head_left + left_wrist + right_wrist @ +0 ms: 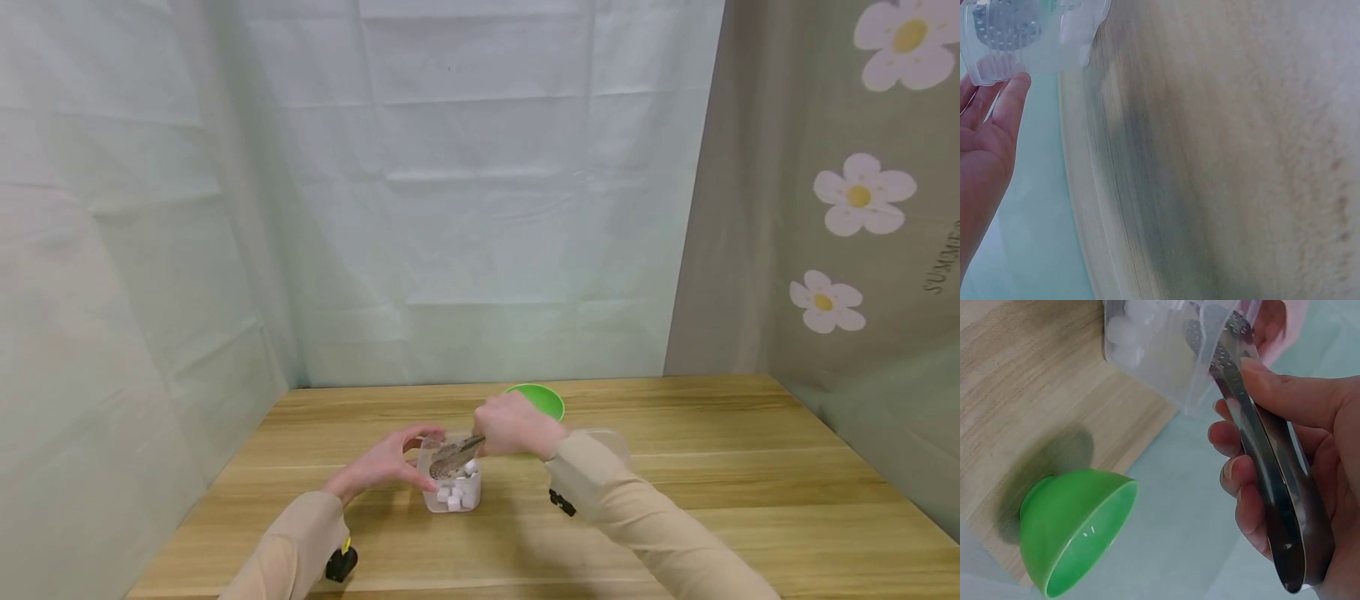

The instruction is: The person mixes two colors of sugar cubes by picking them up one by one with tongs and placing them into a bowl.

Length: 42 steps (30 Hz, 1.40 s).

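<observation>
A clear plastic container [431, 502] with several white cubes [453, 503] in it stands on the table near the middle. My left hand [390, 461] holds its left side, thumb at the near wall and fingers round the far one. In the left wrist view, fingertips [1017, 87] meet the container wall [1047, 59]. Perforated metal tongs [1263, 465] are gripped in my right hand [517, 425], thumb on one arm and fingers curled round the other. The tongs' tips reach down into the container, and the right wrist view shows them nearly together. What lies between them is hidden.
Behind my right hand stands a green bowl [546, 402], partly covered by the hand. A clear flat piece like a lid [613, 440] lies right of it, half hidden by the right forearm. Pale curtains [480, 250] hang at the wood-grain table's [712, 467] back and sides.
</observation>
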Motion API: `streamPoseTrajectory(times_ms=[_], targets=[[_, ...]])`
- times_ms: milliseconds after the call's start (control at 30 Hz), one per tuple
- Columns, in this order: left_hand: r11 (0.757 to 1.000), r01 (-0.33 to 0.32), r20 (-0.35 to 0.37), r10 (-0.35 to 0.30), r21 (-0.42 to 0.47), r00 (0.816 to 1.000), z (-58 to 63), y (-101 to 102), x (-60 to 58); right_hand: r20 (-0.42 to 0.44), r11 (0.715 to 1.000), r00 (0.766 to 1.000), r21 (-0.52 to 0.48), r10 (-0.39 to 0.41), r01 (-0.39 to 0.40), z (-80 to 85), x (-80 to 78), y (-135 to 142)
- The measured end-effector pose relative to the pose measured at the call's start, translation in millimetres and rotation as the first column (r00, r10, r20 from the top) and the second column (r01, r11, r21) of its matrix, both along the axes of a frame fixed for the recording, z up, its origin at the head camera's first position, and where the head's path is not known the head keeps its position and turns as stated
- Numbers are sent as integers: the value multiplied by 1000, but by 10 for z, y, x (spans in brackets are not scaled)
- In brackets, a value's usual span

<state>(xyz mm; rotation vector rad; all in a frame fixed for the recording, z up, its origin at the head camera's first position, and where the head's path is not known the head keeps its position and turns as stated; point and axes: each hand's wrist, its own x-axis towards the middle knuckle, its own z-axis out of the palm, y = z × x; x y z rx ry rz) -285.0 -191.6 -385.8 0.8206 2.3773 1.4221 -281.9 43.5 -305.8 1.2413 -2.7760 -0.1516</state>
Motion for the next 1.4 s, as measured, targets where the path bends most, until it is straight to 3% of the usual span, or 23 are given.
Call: streamPoseTrajectory(times_ms=[200,367,433,533,800,1033,1400], targets=[[1000,3,7,-3,4,1000,-11,2,-11,-51,1000,999,26,-7,8,-38,8,-80],[1000,8,-28,-8,-7,1000,13,6,3,-100,997,995,71,-14,21,-48,15,-147],[1000,14,-26,-14,2,1000,80,26,50,-115,996,993,86,-20,30,-45,21,-171],[1000,18,-33,-18,1,999,88,23,56,-123,995,992,95,-25,37,-41,26,-196],[1000,-9,-17,9,-14,1000,12,-8,12,-119,992,993,117,-23,37,-68,35,-213],[1000,-3,-35,3,-18,999,10,2,11,-127,998,992,67,2,6,-81,9,-137],[1000,-5,-21,5,-3,1000,13,8,27,-19,999,1000,-47,16,-17,19,-24,160]])
